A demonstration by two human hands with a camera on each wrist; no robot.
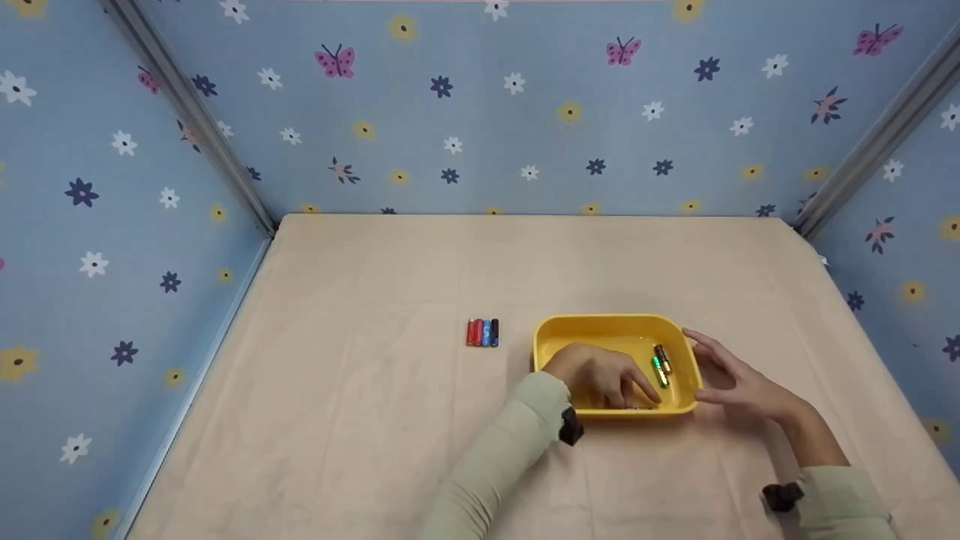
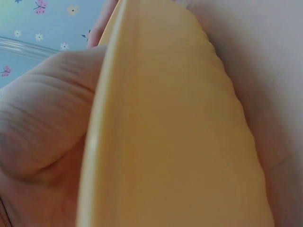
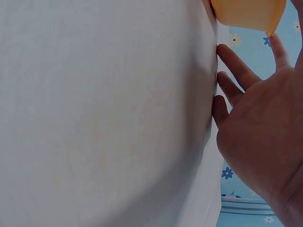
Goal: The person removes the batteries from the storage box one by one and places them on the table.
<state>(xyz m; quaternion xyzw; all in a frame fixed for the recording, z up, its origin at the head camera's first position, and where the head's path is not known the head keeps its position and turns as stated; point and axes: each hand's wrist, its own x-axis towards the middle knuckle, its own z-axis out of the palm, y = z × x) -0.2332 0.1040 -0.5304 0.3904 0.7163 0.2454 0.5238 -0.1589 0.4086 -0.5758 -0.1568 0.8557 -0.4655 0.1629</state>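
My left hand (image 1: 611, 375) reaches down inside a yellow plastic basin (image 1: 611, 321), one finger stretched toward its front right corner. Small batteries lie by the front wall under those fingers, mostly hidden by the rim; I cannot tell whether the hand pinches one. To the right of the fingers, a green battery (image 1: 660, 372) and a black-and-gold battery (image 1: 663, 358) lie side by side on the basin floor. Outside the right end, my right hand (image 1: 742, 386) has its fingers spread, with fingertips and thumb at the basin's wall. In the left wrist view, the basin's side (image 2: 180, 118) covers the left fingers.
Left of the basin, a row of several batteries (image 1: 483, 333), red, blue and dark, lies on the beige cloth-covered table (image 1: 360, 390). Blue flowered panels (image 1: 480, 112) enclose the back and both sides, with grey metal posts (image 1: 202, 120) at the corners.
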